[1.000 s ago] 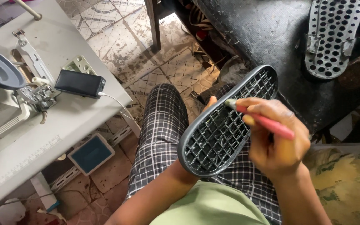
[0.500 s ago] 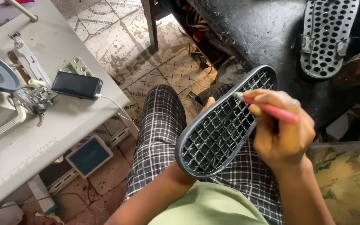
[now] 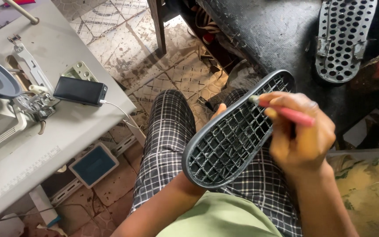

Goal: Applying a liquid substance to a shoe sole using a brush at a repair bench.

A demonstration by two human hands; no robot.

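Seated over cracked patterned floor tiles (image 3: 123, 44) beside grey counter (image 3: 66, 131); left hand (image 3: 218, 109) gripping black grid sole (image 3: 237, 131), right hand (image 3: 303, 131) pinching pink brush (image 3: 286, 112).

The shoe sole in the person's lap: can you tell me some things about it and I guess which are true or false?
1. The right hand holds a pink brush against the sole. True.
2. The sole shows a smooth flat face. False: it shows a grid of ribs.
3. The left hand holds the sole from behind. True; only a thumb tip shows.
4. The phone lies on the floor. False: it lies on the grey table, with a white cable plugged in.
5. A second sole, full of round holes, lies on the dark bench. True.
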